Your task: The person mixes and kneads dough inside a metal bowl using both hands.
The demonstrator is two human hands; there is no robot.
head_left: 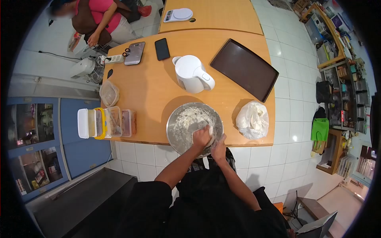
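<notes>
A steel bowl [171,133] stands at the table's front edge, with pale, crumbly dough [192,117] spread over its inside. My left hand [201,137] is down in the bowl, its fingers closed and pressed into the dough. At the bowl's right front rim is my right hand [218,148], its fingers closed round the edge. Behind the bowl stands a white kettle [190,71]. A plastic bag with white contents [253,121] sits to the right of the bowl.
A dark baking tray [244,69] lies at the table's back right. Plastic containers [113,123] line the left edge. Farther back are a phone [162,49], a grey scale [135,53] with scissors, and a white scale [179,15]. Another person [97,20] is at the upper left.
</notes>
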